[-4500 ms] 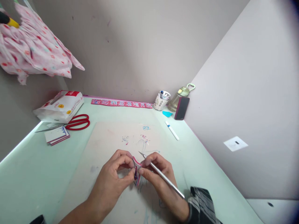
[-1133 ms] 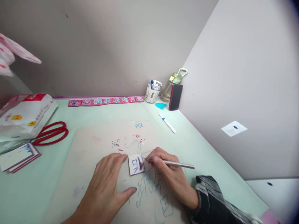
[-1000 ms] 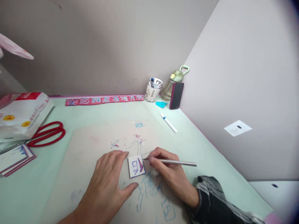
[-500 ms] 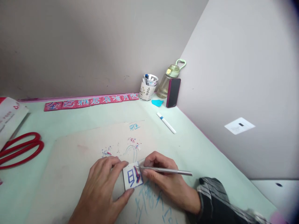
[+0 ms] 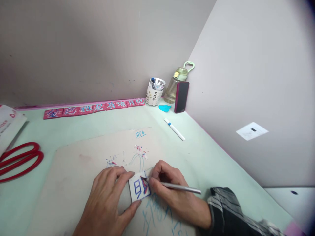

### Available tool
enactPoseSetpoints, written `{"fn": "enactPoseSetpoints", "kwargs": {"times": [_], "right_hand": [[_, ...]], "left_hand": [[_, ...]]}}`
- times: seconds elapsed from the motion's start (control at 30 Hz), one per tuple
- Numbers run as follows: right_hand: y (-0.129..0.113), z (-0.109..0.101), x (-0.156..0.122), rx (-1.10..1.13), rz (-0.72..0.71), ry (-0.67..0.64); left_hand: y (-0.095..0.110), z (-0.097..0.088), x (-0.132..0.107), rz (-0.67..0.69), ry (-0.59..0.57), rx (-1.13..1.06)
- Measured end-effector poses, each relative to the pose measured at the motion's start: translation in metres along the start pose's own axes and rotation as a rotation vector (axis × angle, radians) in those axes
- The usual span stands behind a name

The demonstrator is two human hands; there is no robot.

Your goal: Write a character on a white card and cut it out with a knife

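A small white square tile (image 5: pixel 134 184) lies on a beige board (image 5: pixel 81 177). It bears a blue drawn character, with red showing along some strokes on its right side. My left hand (image 5: pixel 108 196) steadies the tile, index finger at its top left corner and thumb at its lower edge. My right hand (image 5: pixel 172 188) pinches a silver craft knife (image 5: pixel 182 187) near its front end. The dark blade tip touches or hovers just over the tile's upper part; I cannot tell which. Small red and blue shavings (image 5: pixel 140 149) lie beyond the tile.
Red tiles with pale blue characters (image 5: pixel 86 109) line the back wall. Red-handled scissors (image 5: pixel 22 160) and a white packet (image 5: pixel 11 123) lie left. A white marker (image 5: pixel 174 129), blue scrap (image 5: pixel 164 108), pen jar (image 5: pixel 155 93), bottle (image 5: pixel 172 88) and phone (image 5: pixel 181 97) are at the back right.
The craft knife's back end has dropped a little and its blade tip now shows over the tile's upper part. My left hand keeps its hold on the tile.
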State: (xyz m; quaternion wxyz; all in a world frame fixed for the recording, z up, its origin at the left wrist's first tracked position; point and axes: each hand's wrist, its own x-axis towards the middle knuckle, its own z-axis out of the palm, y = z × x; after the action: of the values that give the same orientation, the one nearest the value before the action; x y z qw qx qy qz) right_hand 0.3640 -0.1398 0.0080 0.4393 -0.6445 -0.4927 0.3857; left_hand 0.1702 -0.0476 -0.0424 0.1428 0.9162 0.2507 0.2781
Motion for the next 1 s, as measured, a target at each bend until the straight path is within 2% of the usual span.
{"fn": "enactPoseSetpoints", "kwargs": {"times": [0.4,1.0], "right_hand": [[-0.0026,0.0009,0.0009,-0.138,-0.047,-0.061],[-0.0075,-0.0032,0.0022,-0.176,-0.067,-0.11]], "left_hand": [[-0.0003,0.0002,-0.0003,0.017,0.0,-0.003],[0.0003,0.0008,0.0002,0.007,-0.009,-0.018]]}}
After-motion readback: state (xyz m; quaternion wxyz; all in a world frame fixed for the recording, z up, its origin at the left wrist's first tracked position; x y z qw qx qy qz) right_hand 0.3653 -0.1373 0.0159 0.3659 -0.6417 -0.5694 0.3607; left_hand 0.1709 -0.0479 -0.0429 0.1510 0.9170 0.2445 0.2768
